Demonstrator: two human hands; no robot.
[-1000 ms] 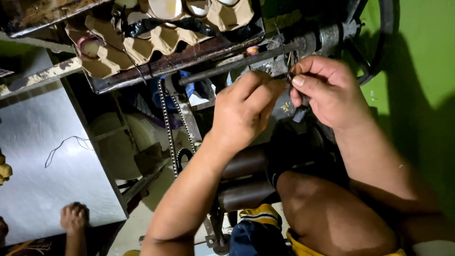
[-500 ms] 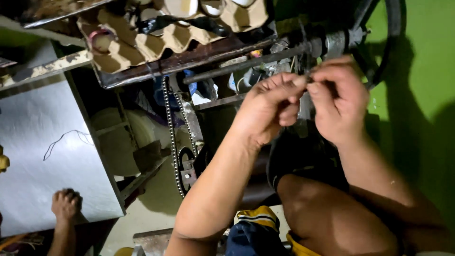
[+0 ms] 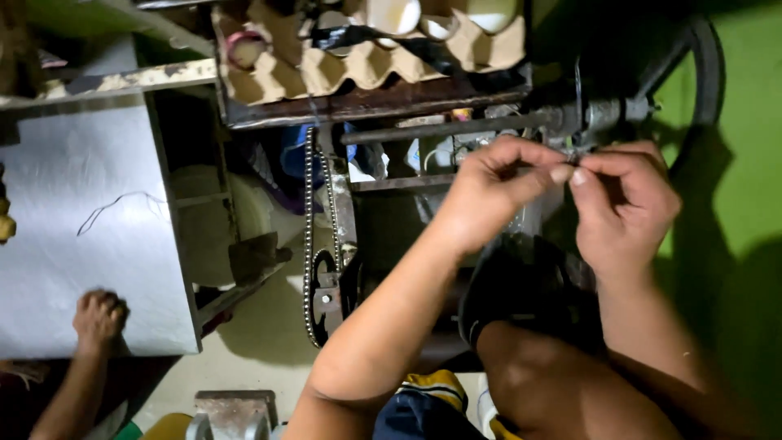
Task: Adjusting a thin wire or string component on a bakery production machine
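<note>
At the lower left of the frame, another person's hand (image 3: pixel 99 318) rests on a white sheet (image 3: pixel 90 244), its fingers curled, and a thin dark thread (image 3: pixel 114 208) lies on the sheet above it. In the upper middle, a cardboard egg tray (image 3: pixel 350 57) sits on a dark wooden board (image 3: pixel 366 102), with pale cups in some of its hollows. Below the board, a chain (image 3: pixel 309 236) hangs down in a long loop to a small toothed wheel (image 3: pixel 326 281). At the bottom, a grey metal block (image 3: pixel 232 411) stands on the pale floor. Right of the middle, the left hand (image 3: pixel 489 191) is raised, its thumb and forefinger pressed together in a pinch. The right hand (image 3: pixel 623 204) meets it fingertip to fingertip and pinches in the same way. Between the fingertips there is a very small dark part (image 3: pixel 573 156), too small to tell what it is; it sits just under the end of a horizontal metal rod (image 3: pixel 456 129), near a grey fitting (image 3: pixel 607 114). At the upper right, a dark wheel (image 3: pixel 707 73) stands before a green wall (image 3: pixel 749 163).
</note>
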